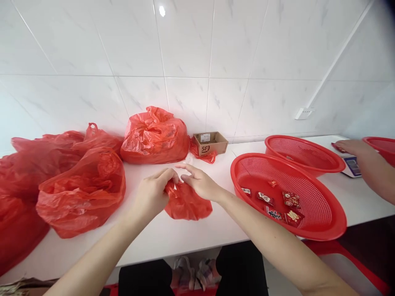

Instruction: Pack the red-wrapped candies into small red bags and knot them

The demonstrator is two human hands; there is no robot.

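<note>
A small red plastic bag hangs between my two hands above the white table. My left hand is closed on the bag's top, thumb and fingers pinching it. My right hand holds the bag's upper edge from the other side, its index finger stretched toward my left hand and its lower fingers hidden by the plastic. What lies inside the bag is not visible. To the right, a red perforated basket holds several small snack packets with red and dark wrappers.
Large red plastic bags crowd the left and back. A small cardboard box stands by the wall. At the right are a second red basket, a weighing scale and another person's hand with a small packet.
</note>
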